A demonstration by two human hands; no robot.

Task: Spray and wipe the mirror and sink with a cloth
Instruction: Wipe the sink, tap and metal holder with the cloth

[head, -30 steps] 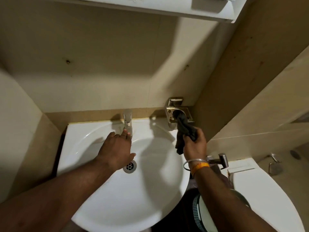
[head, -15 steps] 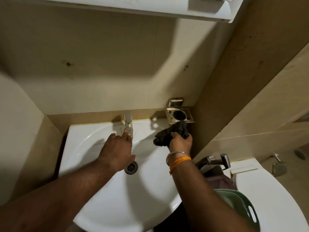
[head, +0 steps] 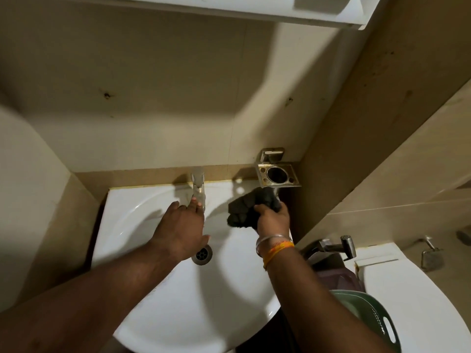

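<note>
A white sink (head: 183, 309) fills the lower middle, with a metal tap (head: 198, 186) at its back and a drain (head: 202, 254) in the bowl. My left hand (head: 182, 228) lies flat over the basin, fingers straight, fingertips touching the tap's spout. My right hand (head: 272, 220) grips a dark bunched cloth (head: 246, 206) on the sink's back right rim, just under the metal holder. The mirror itself is not visible; only the white underside of a cabinet (head: 254, 7) shows at the top.
A metal tumbler holder (head: 277, 174) is fixed to the wall right of the tap. A hand sprayer (head: 341, 247) hangs at the right beside a white toilet (head: 407, 301). A green basket (head: 367, 317) stands below. Beige tiled walls close in on both sides.
My right hand brought the cloth down from the metal holder to the sink's back right rim and keeps it there. My left hand stayed at the tap.
</note>
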